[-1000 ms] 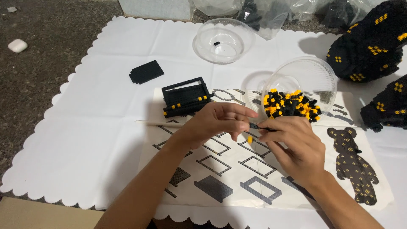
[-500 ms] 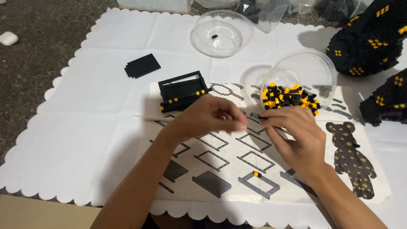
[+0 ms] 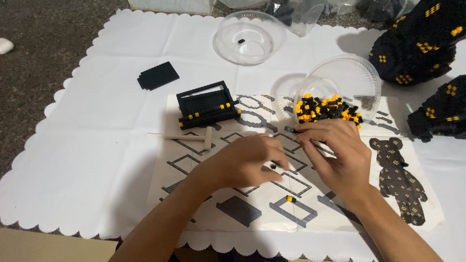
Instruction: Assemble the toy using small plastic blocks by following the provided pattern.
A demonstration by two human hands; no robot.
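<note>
Right hand (image 3: 340, 155) pinches a small black building brick (image 3: 290, 129) between fingertips, just in front of the tilted clear plastic bowl of black and yellow bricks (image 3: 349, 82). Left hand (image 3: 245, 162), blurred, hovers curled beside it; whether it holds anything cannot be told.

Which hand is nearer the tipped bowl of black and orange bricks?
Right. The right hand sits just below the tipped bowl, fingertips near its bricks; the left hand is farther left.
</note>
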